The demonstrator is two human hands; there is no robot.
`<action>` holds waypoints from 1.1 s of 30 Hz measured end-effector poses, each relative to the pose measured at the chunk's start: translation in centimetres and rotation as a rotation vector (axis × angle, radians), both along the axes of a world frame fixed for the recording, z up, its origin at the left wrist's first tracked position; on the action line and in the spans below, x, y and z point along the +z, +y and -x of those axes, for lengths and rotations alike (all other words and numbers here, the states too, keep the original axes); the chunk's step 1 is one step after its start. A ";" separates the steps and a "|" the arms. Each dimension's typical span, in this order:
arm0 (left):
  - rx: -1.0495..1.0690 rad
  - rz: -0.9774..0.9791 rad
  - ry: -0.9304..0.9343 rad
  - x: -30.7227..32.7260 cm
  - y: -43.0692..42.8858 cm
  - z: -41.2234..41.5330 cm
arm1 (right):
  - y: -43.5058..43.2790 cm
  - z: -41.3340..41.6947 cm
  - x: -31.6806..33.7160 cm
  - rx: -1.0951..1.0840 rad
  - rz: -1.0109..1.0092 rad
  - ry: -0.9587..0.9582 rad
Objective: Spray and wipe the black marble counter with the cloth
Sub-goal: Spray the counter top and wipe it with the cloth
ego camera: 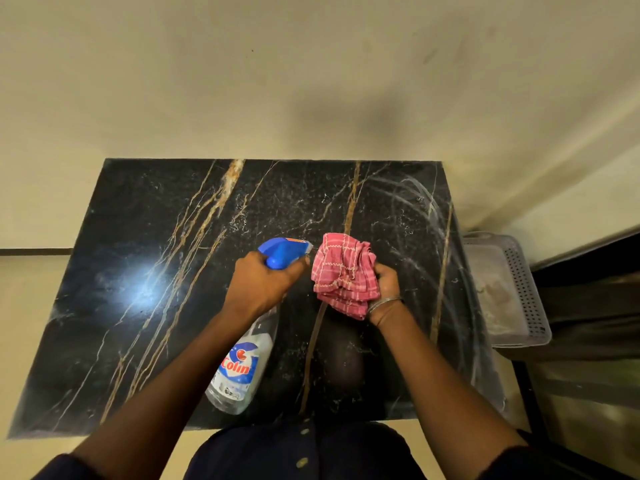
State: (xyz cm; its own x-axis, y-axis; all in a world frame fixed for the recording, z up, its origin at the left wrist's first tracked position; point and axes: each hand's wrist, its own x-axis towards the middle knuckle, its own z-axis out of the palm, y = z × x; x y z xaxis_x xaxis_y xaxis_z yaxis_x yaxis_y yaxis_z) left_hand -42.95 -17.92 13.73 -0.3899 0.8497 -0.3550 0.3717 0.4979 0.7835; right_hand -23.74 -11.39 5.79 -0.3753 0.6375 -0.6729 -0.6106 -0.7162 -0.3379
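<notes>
- Left hand [258, 284]: grip closed round the neck of the spray bottle [242, 362], held over the middle of the counter [138, 237]; its long axis runs from the near edge toward the far edge, blue nozzle aimed right.
- Cloth [341, 273]: bunched, just right of the nozzle, almost touching it.
- Right hand [386, 284]: grip closed on the cloth, above the counter's centre-right; likely the spray wets the cloth next.
</notes>
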 end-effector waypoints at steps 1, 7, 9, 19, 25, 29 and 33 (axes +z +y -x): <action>-0.023 0.005 -0.006 0.1 0.1 0.0 | -0.2 -0.1 -0.1 -0.006 -0.004 -0.010; -0.064 -0.023 -0.008 0.3 0.3 -0.6 | 0.2 0.0 -0.8 -0.040 0.027 -0.038; -0.073 -0.049 -0.016 0.4 0.5 -0.9 | 0.6 0.0 -0.9 -0.026 0.059 -0.079; -0.048 -0.147 -0.040 -0.4 4.3 -0.3 | 8.4 0.5 -2.6 0.294 -1.052 -1.247; -0.022 -0.124 -0.064 -0.9 7.0 0.1 | 14.3 1.7 -5.8 1.060 -1.176 -1.762; -0.020 -0.133 -0.099 -1.3 8.6 0.2 | 15.1 3.8 -8.1 1.101 -1.187 -1.849; 0.039 -0.178 -0.064 -2.2 10.3 0.9 | 16.5 7.7 -8.2 1.104 -1.177 -1.907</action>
State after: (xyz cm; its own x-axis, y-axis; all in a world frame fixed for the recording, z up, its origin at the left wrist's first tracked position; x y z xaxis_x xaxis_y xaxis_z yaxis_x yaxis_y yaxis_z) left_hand -43.85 -7.62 11.53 -0.4056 0.8859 -0.2251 0.3015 0.3622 0.8820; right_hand -31.42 5.15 -2.43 -0.3758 0.9008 -0.2176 0.9261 0.3561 -0.1249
